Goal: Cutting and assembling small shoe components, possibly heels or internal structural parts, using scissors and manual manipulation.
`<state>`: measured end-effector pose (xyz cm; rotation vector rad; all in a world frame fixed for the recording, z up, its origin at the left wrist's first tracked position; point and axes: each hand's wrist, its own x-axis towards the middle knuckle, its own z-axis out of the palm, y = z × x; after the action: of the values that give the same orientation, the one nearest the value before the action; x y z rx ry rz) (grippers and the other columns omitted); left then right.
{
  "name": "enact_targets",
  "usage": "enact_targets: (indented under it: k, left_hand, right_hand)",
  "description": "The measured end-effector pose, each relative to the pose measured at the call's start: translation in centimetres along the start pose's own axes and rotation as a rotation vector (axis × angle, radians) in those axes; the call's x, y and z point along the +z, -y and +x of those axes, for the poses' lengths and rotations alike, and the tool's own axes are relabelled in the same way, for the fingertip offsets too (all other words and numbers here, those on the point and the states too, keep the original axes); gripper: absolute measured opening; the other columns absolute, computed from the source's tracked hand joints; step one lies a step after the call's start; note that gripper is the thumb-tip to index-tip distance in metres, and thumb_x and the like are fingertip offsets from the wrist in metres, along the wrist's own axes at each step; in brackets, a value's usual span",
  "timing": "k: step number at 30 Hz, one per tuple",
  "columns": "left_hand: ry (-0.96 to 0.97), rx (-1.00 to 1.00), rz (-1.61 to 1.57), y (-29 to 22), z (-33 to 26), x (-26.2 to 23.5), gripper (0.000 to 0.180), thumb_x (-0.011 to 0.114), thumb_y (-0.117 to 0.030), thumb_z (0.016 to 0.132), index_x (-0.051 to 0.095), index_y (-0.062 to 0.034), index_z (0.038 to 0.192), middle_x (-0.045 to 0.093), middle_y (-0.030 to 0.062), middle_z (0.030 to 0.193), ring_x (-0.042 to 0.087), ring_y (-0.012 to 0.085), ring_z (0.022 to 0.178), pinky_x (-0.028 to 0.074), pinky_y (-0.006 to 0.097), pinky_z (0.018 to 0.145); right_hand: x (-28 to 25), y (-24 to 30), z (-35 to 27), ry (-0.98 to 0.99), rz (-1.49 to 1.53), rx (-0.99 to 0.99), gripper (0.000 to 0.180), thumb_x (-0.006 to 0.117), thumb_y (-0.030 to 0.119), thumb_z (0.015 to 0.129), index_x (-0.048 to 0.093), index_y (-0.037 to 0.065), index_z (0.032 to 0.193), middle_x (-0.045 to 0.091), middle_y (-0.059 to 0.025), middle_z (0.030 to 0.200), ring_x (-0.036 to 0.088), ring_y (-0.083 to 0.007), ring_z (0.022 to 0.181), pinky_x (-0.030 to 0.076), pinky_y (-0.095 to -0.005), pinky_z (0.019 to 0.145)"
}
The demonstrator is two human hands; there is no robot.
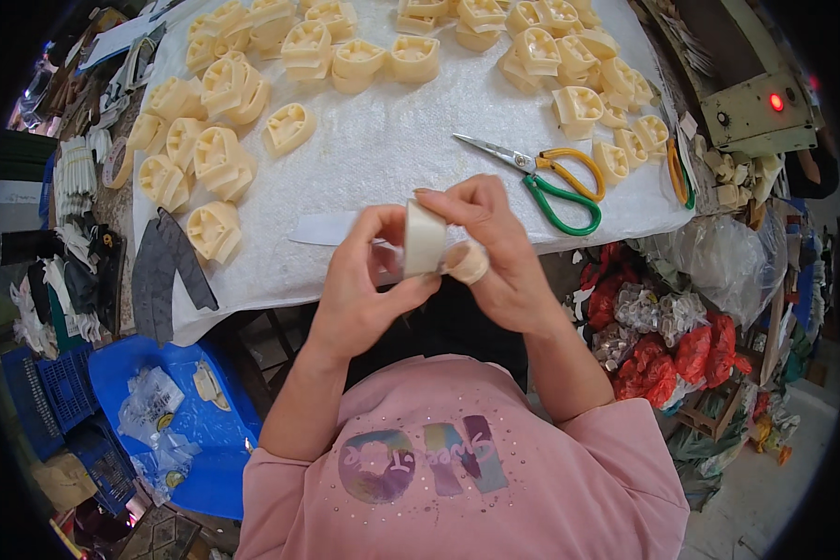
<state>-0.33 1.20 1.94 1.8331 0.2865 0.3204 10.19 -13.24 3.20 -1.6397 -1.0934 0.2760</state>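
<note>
A roll of whitish tape (425,240) is held up in front of my body, at the table's near edge. My left hand (364,280) grips it from the left side, fingers and thumb curled round the ring. From the right, the fingertips of my right hand (499,247) press on the roll's upper edge. A beige wrap (467,262), perhaps tape, covers my right thumb tip close beside the roll. Scissors (537,173) with one yellow and one green handle lie slightly spread on the table, beyond my right hand. A pale flat strip (319,230) lies behind my left hand.
Several cream moulded pieces (359,63) sit on the white-covered table (373,140), mostly along its far side and left. Dark grey cloth (163,271) hangs over the near left corner. A blue chair (210,457) stands lower left; red bags (691,359) are at right.
</note>
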Motion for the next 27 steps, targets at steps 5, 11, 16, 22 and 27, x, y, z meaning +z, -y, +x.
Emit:
enact_targets:
  k: [5, 11, 16, 22, 27]
  left_hand:
    - [0.269, -0.199, -1.411, 0.5, -0.3, -0.5, 0.068, 0.064, -0.032, 0.082, 0.033, -0.0097, 0.137, 0.048, 0.019, 0.116, 0.049, 0.0285, 0.103, 0.042, 0.035, 0.084]
    - [0.217, -0.196, -1.665, 1.3, -0.8, 0.0, 0.063, 0.06, -0.027, 0.087, 0.029, -0.0171, 0.14, 0.047, 0.023, 0.119, 0.049, 0.0342, 0.109, 0.042, 0.039, 0.09]
    - [0.223, -0.213, -1.651, 1.7, -1.1, 0.0, 0.064, 0.062, -0.025, 0.085, 0.03, -0.0162, 0.139, 0.047, 0.0224, 0.122, 0.048, 0.0328, 0.111, 0.041, 0.041, 0.091]
    - [0.086, -0.243, -1.538, 0.5, -1.7, 1.1, 0.064, 0.063, -0.026, 0.085, 0.03, -0.015, 0.139, 0.047, 0.0162, 0.125, 0.046, 0.0276, 0.115, 0.04, 0.042, 0.092]
    - [0.088, -0.263, -1.626, 0.2, -2.4, 2.1, 0.068, 0.064, -0.027, 0.084, 0.028, -0.0144, 0.14, 0.046, 0.0088, 0.128, 0.043, 0.0236, 0.118, 0.038, 0.042, 0.096]
  right_hand:
    - [-0.2, -1.3, -0.7, -0.05, 0.2, 0.063, 0.039, 0.06, 0.009, 0.083, 0.054, 0.007, 0.122, 0.053, -0.0091, 0.098, 0.049, -0.0198, 0.09, 0.041, -0.0303, 0.078]
    - [0.6, -0.9, -1.6, -0.017, 0.285, 0.112, 0.038, 0.061, 0.005, 0.082, 0.056, 0.007, 0.12, 0.056, -0.0072, 0.093, 0.052, -0.0178, 0.083, 0.043, -0.0298, 0.072]
    - [1.2, -0.8, -1.4, -0.125, 0.054, -0.101, 0.035, 0.066, 0.005, 0.078, 0.059, 0.008, 0.112, 0.056, -0.0088, 0.092, 0.053, -0.0214, 0.082, 0.046, -0.031, 0.069]
    - [2.5, -0.9, -1.3, -0.19, 0.06, -0.103, 0.031, 0.068, 0.003, 0.074, 0.06, 0.01, 0.103, 0.049, -0.0078, 0.089, 0.049, -0.0231, 0.082, 0.044, -0.0322, 0.069]
    - [4.1, -1.2, -1.8, -0.345, 0.062, -0.146, 0.03, 0.064, -0.001, 0.069, 0.059, 0.011, 0.096, 0.045, -0.0065, 0.086, 0.043, -0.0236, 0.083, 0.038, -0.0324, 0.072]
